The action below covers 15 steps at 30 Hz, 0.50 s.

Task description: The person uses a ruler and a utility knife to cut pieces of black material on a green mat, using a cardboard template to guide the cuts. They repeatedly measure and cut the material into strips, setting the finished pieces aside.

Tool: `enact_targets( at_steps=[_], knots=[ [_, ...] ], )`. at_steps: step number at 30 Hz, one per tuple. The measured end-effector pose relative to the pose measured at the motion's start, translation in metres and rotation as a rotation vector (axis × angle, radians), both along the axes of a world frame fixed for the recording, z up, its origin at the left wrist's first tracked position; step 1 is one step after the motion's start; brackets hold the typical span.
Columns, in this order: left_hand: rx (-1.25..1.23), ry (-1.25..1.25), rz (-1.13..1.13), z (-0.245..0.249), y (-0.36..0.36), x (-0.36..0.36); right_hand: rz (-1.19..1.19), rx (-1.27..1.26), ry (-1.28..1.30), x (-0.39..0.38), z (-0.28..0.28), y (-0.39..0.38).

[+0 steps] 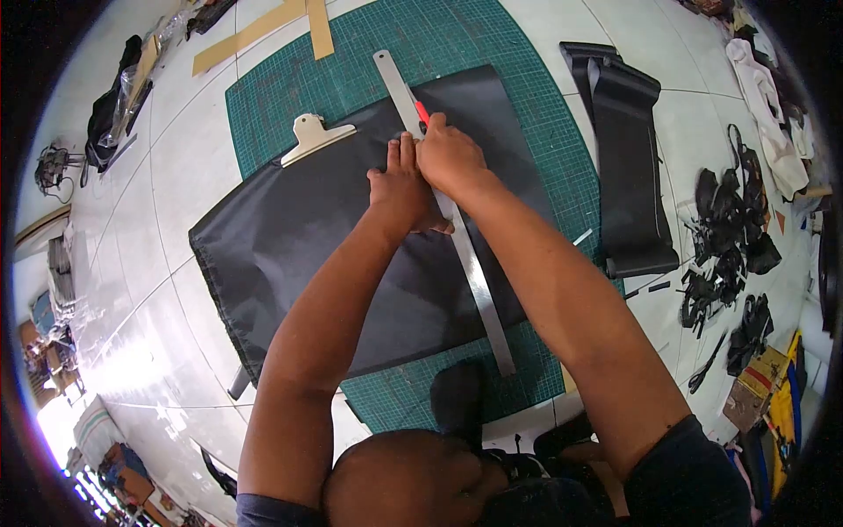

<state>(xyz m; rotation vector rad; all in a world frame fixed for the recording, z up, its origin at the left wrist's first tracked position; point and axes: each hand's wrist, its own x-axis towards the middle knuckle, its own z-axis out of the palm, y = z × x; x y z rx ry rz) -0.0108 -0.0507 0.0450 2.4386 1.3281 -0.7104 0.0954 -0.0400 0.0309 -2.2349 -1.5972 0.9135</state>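
Observation:
A piece of black fabric lies over the green cutting mat. Across it runs a long steel ruler, reaching past the fabric at both ends. My left hand presses down on the ruler and the fabric beside it, fingers stretched out. Just right of it, my right hand is closed round a red utility knife at the ruler's edge; its blade is hidden. A metal bulldog clip grips the fabric's far edge at the left.
Folded black material lies on the tiled floor at right, near a pile of black scraps. Strips of tan board lie at the mat's far edge. A cardboard box stands at the lower right.

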Motion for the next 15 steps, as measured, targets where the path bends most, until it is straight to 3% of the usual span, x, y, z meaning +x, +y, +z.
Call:
enact_targets(
  at_steps=[10, 15],
  knots=[
    [0.055, 0.078, -0.122, 0.001, 0.008, 0.002, -0.030, -0.142, 0.082, 0.002, 0.021, 0.011],
    [0.070, 0.096, -0.106, -0.009, 0.002, 0.002, 0.040, -0.230, 0.073, 0.011, 0.014, -0.061]
  ],
)
